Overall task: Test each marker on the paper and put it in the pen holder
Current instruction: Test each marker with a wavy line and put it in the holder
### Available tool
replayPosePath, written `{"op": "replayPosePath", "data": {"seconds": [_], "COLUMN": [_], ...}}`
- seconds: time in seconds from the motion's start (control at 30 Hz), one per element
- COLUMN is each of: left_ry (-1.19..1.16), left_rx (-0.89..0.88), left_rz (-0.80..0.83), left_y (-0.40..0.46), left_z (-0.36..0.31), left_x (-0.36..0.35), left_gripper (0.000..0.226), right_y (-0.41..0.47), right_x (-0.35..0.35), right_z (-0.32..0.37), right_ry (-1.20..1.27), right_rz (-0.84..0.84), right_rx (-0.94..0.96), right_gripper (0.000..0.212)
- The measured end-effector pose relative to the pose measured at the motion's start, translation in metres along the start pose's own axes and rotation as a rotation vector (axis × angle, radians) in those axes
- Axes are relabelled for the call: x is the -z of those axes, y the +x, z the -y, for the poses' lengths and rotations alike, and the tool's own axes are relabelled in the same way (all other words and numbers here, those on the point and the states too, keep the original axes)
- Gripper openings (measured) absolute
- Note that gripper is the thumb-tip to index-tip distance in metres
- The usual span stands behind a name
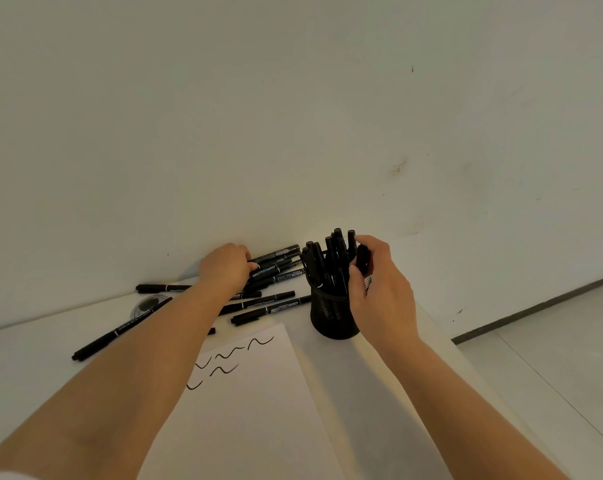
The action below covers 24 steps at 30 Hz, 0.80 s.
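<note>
Now our right hand (379, 289) grips a marker (363, 259) over the crowded pen holder (333, 315) mid-frame, our left hand (225, 268) clenches on the pile (275, 268); jostling could tip it

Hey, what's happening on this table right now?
A person is sorting black markers. The right hand lowers one marker into the mesh pen holder, already crowded with others. The left hand reaches into the loose pile of markers by the wall. The paper shows several test squiggles.
</note>
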State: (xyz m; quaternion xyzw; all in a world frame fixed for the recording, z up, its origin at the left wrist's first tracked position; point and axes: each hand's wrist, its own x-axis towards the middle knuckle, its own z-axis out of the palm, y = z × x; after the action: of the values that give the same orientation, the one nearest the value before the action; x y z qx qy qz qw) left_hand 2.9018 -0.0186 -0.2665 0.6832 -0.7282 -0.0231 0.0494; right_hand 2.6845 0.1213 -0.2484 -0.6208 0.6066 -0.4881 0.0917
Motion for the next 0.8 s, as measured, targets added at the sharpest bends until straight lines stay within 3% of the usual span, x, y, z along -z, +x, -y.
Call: {"op": "replayPosePath", "data": {"seconds": [0.37,0.6,0.8], "left_ry": [-0.238,-0.362,-0.510], "left_rx": [0.026,0.013,-0.017], "left_rz": [-0.139,-0.176,-0.208], "left_y": [-0.017,-0.074,-0.147], "left_z": [0.008,0.020,0.029], "left_x": [0.007,0.029,0.037], "left_gripper": [0.025,0.028,0.021], "right_y": [-0.004,-0.012,-0.050], "right_x": [0.009,0.019,0.012], "right_z": [0.012,0.039,0.066], "right_ry": [-0.095,-0.262,-0.137], "right_rz": [0.049,-0.137,-0.180], "right_rx": [0.038,0.081,0.198], "right_gripper": [0.048,0.049,0.037]}}
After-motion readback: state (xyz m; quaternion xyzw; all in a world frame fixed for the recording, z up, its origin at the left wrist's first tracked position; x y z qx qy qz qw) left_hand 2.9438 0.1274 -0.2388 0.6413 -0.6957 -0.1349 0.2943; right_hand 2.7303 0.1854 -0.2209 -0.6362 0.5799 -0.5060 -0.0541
